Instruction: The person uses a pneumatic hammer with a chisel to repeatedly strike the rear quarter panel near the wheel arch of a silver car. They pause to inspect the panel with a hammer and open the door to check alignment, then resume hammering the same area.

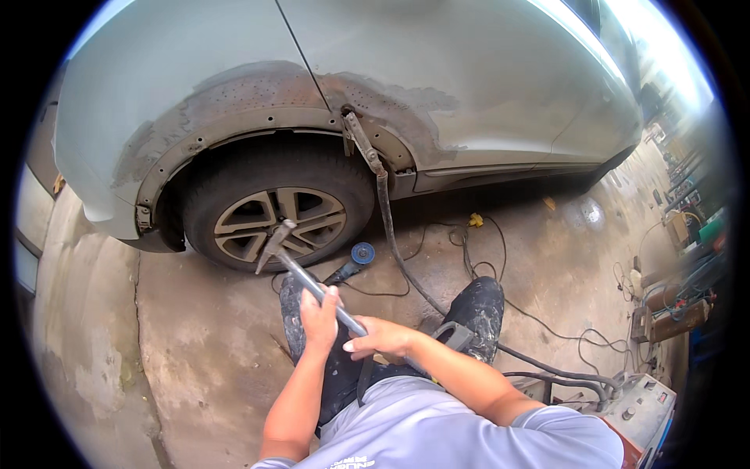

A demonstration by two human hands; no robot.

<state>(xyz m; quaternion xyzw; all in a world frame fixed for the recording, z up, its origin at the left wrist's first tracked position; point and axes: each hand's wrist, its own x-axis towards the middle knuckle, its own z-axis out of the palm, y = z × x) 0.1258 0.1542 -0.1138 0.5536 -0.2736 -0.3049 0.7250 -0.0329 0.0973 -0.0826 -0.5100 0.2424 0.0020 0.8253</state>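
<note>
In front of my lap I hold a pick hammer (295,270), its metal head (275,244) up and to the left, over the lower part of the car wheel (281,220) as I see it. My left hand (319,319) is closed around the shaft nearer the head. Lower down, my right hand (381,338) is closed around the handle. Beyond them stands a pale car (500,86), its wheel arch (250,98) sanded to bare, dotted metal. A metal clamp (363,141) with a thick cable (394,242) grips the arch's edge.
An angle grinder (355,262) with a blue disc lies on the concrete by the tyre. Black cables (547,336) and a yellow connector (475,220) are on the floor. A control box (644,410) stands at lower right, with tools and clutter (680,305) beyond.
</note>
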